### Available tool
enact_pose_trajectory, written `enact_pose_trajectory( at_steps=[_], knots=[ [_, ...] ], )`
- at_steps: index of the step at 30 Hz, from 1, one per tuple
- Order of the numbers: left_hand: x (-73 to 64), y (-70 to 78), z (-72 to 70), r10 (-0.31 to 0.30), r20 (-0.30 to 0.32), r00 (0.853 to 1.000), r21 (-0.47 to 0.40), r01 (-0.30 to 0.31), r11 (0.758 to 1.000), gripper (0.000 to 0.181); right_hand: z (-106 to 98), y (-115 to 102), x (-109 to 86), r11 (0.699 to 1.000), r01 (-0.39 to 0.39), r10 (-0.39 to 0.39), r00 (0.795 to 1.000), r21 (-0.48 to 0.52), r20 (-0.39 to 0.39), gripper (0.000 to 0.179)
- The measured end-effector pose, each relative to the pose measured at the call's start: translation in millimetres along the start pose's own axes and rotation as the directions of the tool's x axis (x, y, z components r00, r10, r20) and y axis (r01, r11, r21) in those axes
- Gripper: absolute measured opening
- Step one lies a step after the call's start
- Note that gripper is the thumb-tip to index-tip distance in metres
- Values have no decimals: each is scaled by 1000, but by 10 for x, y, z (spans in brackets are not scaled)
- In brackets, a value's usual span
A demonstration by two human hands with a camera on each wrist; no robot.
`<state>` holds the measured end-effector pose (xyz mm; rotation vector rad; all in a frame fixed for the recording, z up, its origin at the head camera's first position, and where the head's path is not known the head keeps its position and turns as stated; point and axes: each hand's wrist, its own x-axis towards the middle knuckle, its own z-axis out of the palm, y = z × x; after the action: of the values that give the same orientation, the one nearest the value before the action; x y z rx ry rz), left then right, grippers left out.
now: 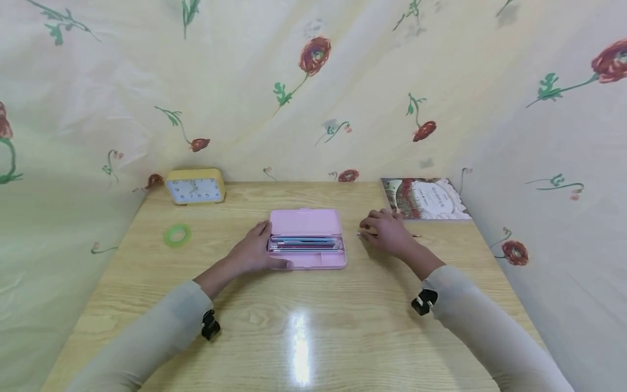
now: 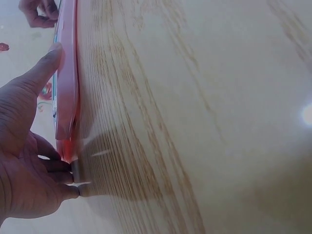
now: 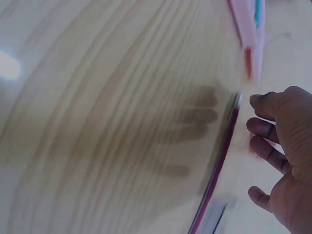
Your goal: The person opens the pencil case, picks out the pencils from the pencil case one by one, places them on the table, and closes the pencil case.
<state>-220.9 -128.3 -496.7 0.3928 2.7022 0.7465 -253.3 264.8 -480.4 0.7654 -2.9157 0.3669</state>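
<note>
A pink pencil case (image 1: pixel 306 222) lies on the table with its lid folded back, several pencils (image 1: pixel 306 245) side by side inside. My left hand (image 1: pixel 252 250) holds the case at its left end. In the left wrist view the thumb (image 2: pixel 46 63) presses the front edge while the other fingers reach round the end. To the right of the case, my right hand (image 1: pixel 389 231) hovers low over a single dark red pencil (image 3: pixel 219 168) with a silvery end. Its fingers are loosely bent, and a gap shows between them and the pencil in the right wrist view.
On the wooden table (image 1: pixel 235 348), a yellow clock (image 1: pixel 195 186) stands at the back left, with a green tape roll (image 1: pixel 177 235) in front of it. A booklet (image 1: pixel 426 199) lies at the back right. Flowered cloth (image 1: pixel 245 81) hangs behind and at both sides.
</note>
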Motion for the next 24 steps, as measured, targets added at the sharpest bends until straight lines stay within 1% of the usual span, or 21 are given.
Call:
enact_pose_trajectory(
  at_steps=[4,8,14,18,21,24],
  knots=[
    [11,-1,5,1,-3,1000,11,-1,1000,145,28,-257,139,998,54,-55,998,20,16,16],
    [17,5,3,-5,-3,1000,3,5,1000,145,72,-524,264,995,91,-93,994,35,56,17],
    [9,14,0,-12,1,1000,5,12,1000,145,147,-847,395,986,158,-163,980,51,116,18],
    [-2,20,-13,-8,4,1000,-3,8,1000,145,209,-975,428,979,202,-205,971,39,124,20],
    [3,17,-19,-1,4,1000,-2,1,1000,145,247,-1021,443,978,209,-210,969,21,128,22],
    [8,11,-19,0,5,1000,1,0,1000,145,268,-1054,453,978,209,-209,969,9,133,19]
  ],
)
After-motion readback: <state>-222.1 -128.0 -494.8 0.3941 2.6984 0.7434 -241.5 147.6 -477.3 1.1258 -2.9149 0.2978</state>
